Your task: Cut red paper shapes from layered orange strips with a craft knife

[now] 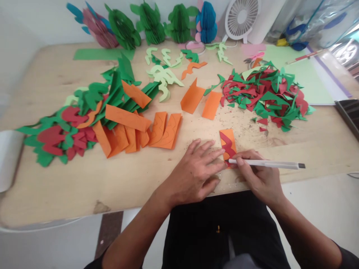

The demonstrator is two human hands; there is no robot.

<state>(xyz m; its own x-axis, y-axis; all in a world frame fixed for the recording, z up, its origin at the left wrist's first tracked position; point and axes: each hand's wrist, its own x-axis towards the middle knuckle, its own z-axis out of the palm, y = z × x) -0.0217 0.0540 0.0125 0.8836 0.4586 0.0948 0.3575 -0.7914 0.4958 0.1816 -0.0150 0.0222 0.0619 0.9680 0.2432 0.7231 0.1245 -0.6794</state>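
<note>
My right hand (258, 175) grips a white pen (269, 163), its tip down at the lower end of a red wavy paper cutout (228, 144). The cutout lies on an orange paper rectangle (232, 135) near the table's front edge. With fingers stretched out, my left hand (200, 170) rests flat, its fingertips at the left side of the cutout and the orange paper. Left of it are folded orange papers (171, 130), some with curved lines drawn on them. Two more orange pieces (211, 105) lie farther back.
Green and red cutouts (53, 138) are heaped at the left. Red and green scraps (263, 91) form a pile at the right. Light green wavy pieces (162, 76) lie mid-table. Honeycomb paper figures (151, 24) and a white fan (241, 18) stand at the back; a dark tray-like object (349, 116) sits right.
</note>
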